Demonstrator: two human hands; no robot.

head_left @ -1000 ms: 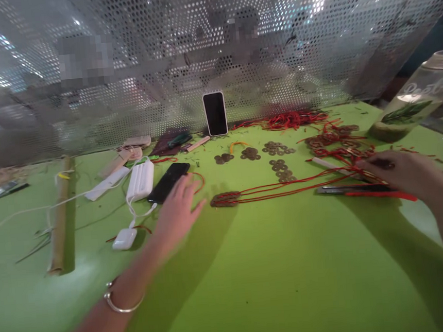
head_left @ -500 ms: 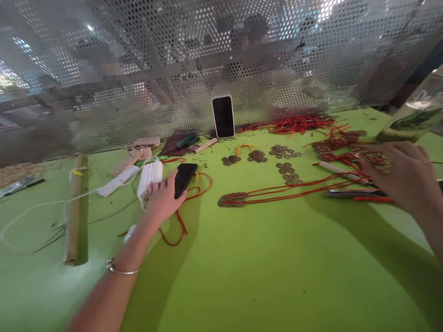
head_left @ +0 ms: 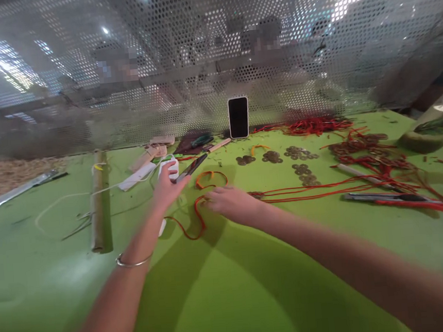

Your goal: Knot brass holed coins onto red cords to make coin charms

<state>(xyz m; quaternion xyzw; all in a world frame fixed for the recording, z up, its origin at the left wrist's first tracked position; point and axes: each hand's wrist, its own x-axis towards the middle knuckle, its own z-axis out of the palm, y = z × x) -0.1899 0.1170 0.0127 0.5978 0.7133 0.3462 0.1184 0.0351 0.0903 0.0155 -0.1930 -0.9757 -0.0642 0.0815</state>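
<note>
A black phone is in my left hand, lifted and tilted so that I see it almost edge-on. Left of centre, my right hand is low over the green table, its fingers drawn together at a red cord. Some of that cord is hidden under the fingertips, and the hand is slightly blurred. An orange-red loop lies just beyond them. Behind my right wrist, a coin bundle is mostly covered, with long red strings running right from it.
A white-framed phone stands against the perforated metal screen. Several coin clusters, red cord heaps and a red-handled cutter lie right. Leftward are a bamboo piece, a white power strip and a long blade.
My right hand has moved left from the coins and cords at the right to the red cord near my left hand. The phone in my left hand has tipped up. The view has shifted slightly.
</note>
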